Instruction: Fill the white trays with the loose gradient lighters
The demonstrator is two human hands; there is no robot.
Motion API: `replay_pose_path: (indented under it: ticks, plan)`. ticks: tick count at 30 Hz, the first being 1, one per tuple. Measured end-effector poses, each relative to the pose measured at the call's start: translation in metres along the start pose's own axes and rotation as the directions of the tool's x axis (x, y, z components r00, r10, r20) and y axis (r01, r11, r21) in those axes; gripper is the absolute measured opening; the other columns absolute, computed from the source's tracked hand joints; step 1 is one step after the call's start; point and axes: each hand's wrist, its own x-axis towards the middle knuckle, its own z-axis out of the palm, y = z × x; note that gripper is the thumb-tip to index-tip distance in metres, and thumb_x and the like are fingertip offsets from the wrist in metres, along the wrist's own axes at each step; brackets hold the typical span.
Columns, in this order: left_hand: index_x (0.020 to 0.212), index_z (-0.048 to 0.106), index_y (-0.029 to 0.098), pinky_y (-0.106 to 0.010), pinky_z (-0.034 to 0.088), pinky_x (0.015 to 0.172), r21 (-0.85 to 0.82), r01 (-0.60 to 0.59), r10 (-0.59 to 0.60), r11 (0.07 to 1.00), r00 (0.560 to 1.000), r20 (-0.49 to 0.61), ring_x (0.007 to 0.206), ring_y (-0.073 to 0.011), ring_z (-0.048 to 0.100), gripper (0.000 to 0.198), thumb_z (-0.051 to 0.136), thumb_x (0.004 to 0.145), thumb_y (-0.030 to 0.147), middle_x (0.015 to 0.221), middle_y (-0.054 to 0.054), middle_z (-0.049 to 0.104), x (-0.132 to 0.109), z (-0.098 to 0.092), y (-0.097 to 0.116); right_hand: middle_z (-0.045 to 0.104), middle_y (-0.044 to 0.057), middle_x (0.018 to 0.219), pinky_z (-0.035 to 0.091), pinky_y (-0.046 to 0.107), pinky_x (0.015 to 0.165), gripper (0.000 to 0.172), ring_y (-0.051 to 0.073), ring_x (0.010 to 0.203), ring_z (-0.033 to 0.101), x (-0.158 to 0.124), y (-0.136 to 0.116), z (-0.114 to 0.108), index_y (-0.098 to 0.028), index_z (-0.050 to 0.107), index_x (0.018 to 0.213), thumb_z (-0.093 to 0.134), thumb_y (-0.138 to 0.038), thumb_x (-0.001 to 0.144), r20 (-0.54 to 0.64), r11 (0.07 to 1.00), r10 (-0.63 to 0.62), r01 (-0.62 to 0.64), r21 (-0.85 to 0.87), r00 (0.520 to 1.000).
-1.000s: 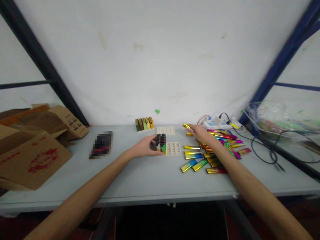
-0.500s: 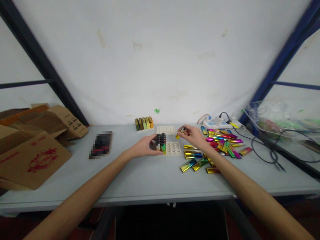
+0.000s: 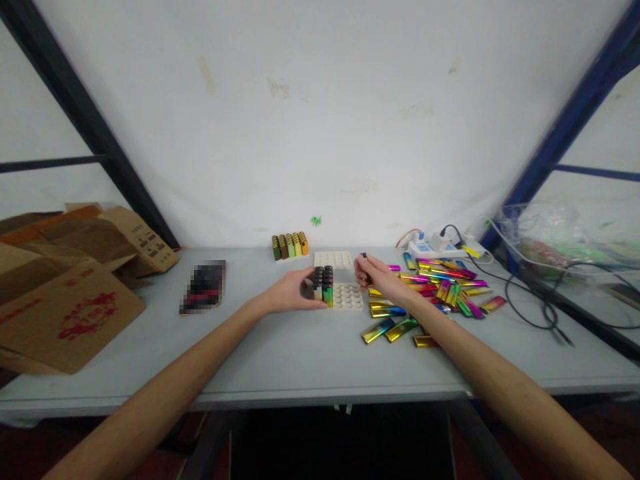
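Two rows of upright lighters [image 3: 328, 287] with black tops stand at the left end of a white tray with round holes [image 3: 349, 297]. My left hand [image 3: 293, 290] is wrapped round these lighters from the left, thumb on the near side and fingers on the far side. Just right of the tray, my right hand [image 3: 375, 275] is closed on a single lighter [image 3: 369, 277], held upright with its dark top showing above the fingers; the rest is mostly hidden. A loose pile of shiny multicoloured lighters [image 3: 453, 293] lies to the right, partly under my right forearm.
Behind are a second white tray [image 3: 333, 260] and a block of upright lighters with gold tops [image 3: 290, 245]. A power strip [image 3: 435, 248] and black cable [image 3: 547, 313] lie at right. Cardboard boxes [image 3: 75, 313] and a pixelated dark flat object [image 3: 204, 287] are at left.
My right hand has turned the lighter from tilted to upright, with its dark top now upward. My left hand stays round the standing lighters. The view has shifted very slightly.
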Motion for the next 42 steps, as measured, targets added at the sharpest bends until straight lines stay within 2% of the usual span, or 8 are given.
replay_pose_path:
  ticks: [5,9,17,21,25,29,35,42]
  plan:
    - [0.126,0.064,0.018,-0.031,0.056,0.079,-0.02,-0.003,0.003,1.0,1.0,0.01,0.089,-0.0222,0.068,0.067,0.083,0.073,0.055,0.109,-0.006,0.074,0.0,0.0,0.001,0.029,-0.008,0.058,0.017,0.022,0.042,0.058,0.007,0.046,0.024,0.001,0.0,0.0,-0.023,0.039,0.069,0.056,-0.075,0.087,-0.162,0.997,0.002,-0.015,-0.082,0.987]
    - [0.125,0.064,0.018,-0.032,0.056,0.08,-0.012,0.001,-0.001,1.0,1.0,0.004,0.089,-0.0224,0.068,0.067,0.084,0.072,0.054,0.108,-0.006,0.074,0.0,-0.001,0.003,0.026,-0.008,0.053,0.016,0.023,0.042,0.058,0.008,0.043,0.021,0.001,0.001,-0.004,-0.023,0.039,0.062,0.042,-0.072,0.093,-0.141,0.995,0.001,-0.015,-0.094,0.99]
    - [0.124,0.064,0.017,-0.032,0.056,0.079,-0.021,0.023,-0.023,1.0,1.0,0.01,0.087,-0.0225,0.068,0.067,0.083,0.071,0.054,0.106,-0.006,0.074,0.0,-0.001,0.003,0.03,-0.006,0.051,0.017,0.025,0.041,0.036,0.01,0.041,0.025,0.001,0.008,-0.005,-0.024,0.037,0.061,0.04,-0.042,0.091,-0.161,0.983,-0.025,-0.005,-0.183,0.987]
    - [0.125,0.064,0.017,-0.033,0.057,0.08,-0.025,0.023,-0.023,0.999,1.0,0.008,0.087,-0.0224,0.068,0.068,0.083,0.071,0.055,0.108,-0.006,0.074,0.0,-0.001,0.004,0.03,-0.006,0.052,0.017,0.025,0.041,0.034,0.01,0.042,0.024,-0.001,0.006,-0.005,-0.024,0.037,0.062,0.04,-0.042,0.091,-0.156,0.982,-0.03,0.0,-0.189,0.987]
    - [0.124,0.065,0.018,-0.033,0.057,0.081,-0.037,0.022,-0.022,0.999,1.0,0.012,0.089,-0.0233,0.068,0.067,0.083,0.071,0.055,0.11,-0.007,0.074,0.0,-0.002,0.006,0.028,-0.006,0.053,0.019,0.026,0.042,0.046,0.01,0.043,0.023,0.0,0.005,-0.005,-0.023,0.043,0.064,0.039,-0.057,0.095,-0.169,0.983,-0.001,-0.03,-0.179,0.986]
    - [0.126,0.064,0.017,-0.033,0.057,0.081,-0.036,0.022,-0.022,0.999,1.0,0.011,0.091,-0.0235,0.068,0.069,0.084,0.071,0.054,0.111,-0.007,0.074,0.001,-0.002,0.004,0.036,-0.006,0.059,0.029,0.025,0.045,0.056,0.011,0.048,0.033,0.0,0.003,0.0,-0.02,0.06,0.082,0.04,-0.071,0.094,-0.169,0.978,-0.062,0.026,-0.207,0.984]
    - [0.126,0.064,0.017,-0.033,0.057,0.08,-0.028,0.069,-0.068,0.997,0.997,0.033,0.089,-0.0237,0.069,0.07,0.084,0.07,0.054,0.109,-0.006,0.075,0.0,-0.001,-0.002,0.065,0.002,0.081,0.049,0.029,0.072,0.044,0.016,0.076,0.06,-0.004,-0.002,0.009,-0.019,0.064,0.094,0.058,-0.062,0.092,-0.068,0.905,-0.236,0.193,-0.379,0.969]
    - [0.131,0.062,0.018,-0.034,0.057,0.083,-0.067,0.05,-0.047,0.996,0.998,0.051,0.093,-0.0241,0.069,0.071,0.084,0.071,0.05,0.116,-0.007,0.073,0.0,-0.002,-0.001,0.075,0.006,0.091,0.055,0.037,0.085,0.042,0.02,0.087,0.069,-0.004,0.004,0.009,-0.02,0.063,0.102,0.072,-0.057,0.084,-0.091,0.95,-0.207,0.178,-0.257,0.974]
